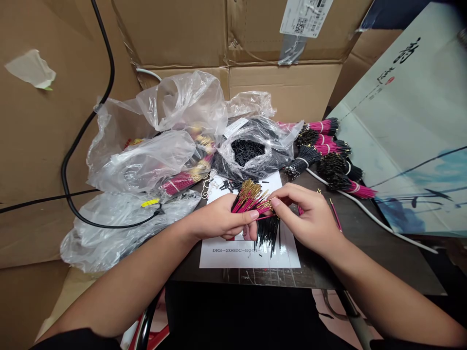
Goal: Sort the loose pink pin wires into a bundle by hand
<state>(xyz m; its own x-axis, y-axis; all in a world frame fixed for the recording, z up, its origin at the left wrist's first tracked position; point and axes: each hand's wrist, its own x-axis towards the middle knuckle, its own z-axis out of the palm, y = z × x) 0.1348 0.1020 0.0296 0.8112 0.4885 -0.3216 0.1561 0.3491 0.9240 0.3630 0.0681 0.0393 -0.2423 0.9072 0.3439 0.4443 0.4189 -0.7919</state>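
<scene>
My left hand is closed around a bundle of thin pink and black wires with gold metal tips, which fan out toward the upper right. Thumb and index finger of my right hand are pinched together at the bundle's right side, by the gold tips; the small piece between them is too hidden to name. Below the hands, black wires hang or lie over a white printed sheet. Short black tubes are scattered at the sheet's upper left.
Behind the hands stands an open plastic bag of small black tubes. Banded wire bundles lie to the right, near a white cable. Loose plastic bags crowd the left. Cardboard walls enclose the dark table.
</scene>
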